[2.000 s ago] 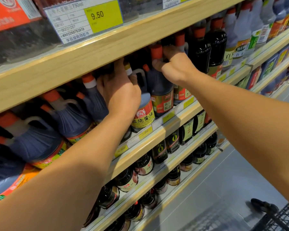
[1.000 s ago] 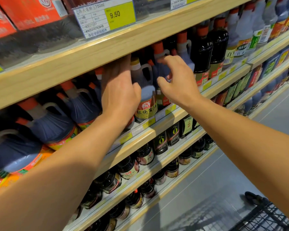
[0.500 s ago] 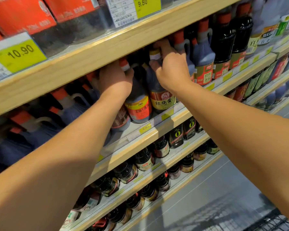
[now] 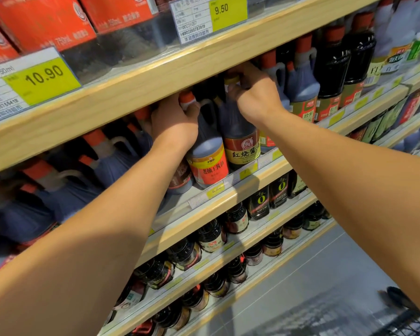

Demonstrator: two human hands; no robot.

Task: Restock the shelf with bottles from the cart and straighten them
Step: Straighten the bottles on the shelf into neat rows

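Note:
Two dark soy sauce bottles stand side by side at the front of the wooden shelf (image 4: 230, 197). My left hand (image 4: 175, 127) grips the neck of the bottle with the red and yellow label (image 4: 207, 166), just under its orange cap. My right hand (image 4: 255, 95) grips the top of the bottle with the brown and yellow label (image 4: 240, 144); its fingers hide the cap. Both forearms reach up from the lower corners of the view.
Handled jugs with orange caps (image 4: 102, 161) fill the shelf to the left, taller dark bottles (image 4: 332, 66) to the right. The shelf board above (image 4: 155, 76) hangs low over the caps. Small bottles (image 4: 211, 236) line the lower shelves. The cart's wire edge (image 4: 407, 323) shows at bottom right.
Both hands went from open near the bottles to gripping their necks. The view has shifted, so the shelf now appears further right and a 10.90 price tag has come in.

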